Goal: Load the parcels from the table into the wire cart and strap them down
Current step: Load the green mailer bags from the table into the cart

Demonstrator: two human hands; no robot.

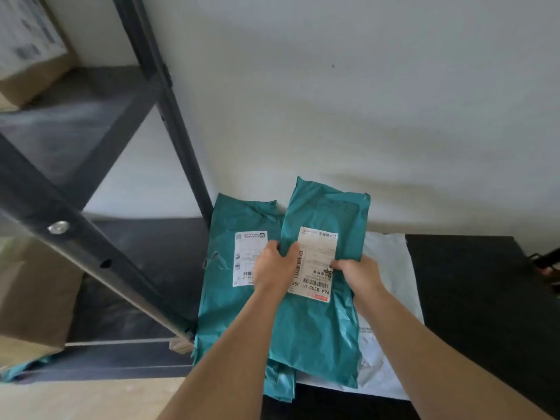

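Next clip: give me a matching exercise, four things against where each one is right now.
Things:
1. teal parcel on the right
2. teal parcel on the left
3. white parcel
4. cardboard box

Places:
A. on the upper shelf
B. flat on the black table
C. held by the left hand and right hand
D. next to the shelf post

Pairs: 1-C, 2-D, 3-B, 4-A

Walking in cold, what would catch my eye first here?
The left hand and right hand grip a teal parcel with a white label at centre, over a black table. A second teal parcel sits just left of it, a pale parcel underneath to the right. A black metal rack with cardboard boxes fills the left side.
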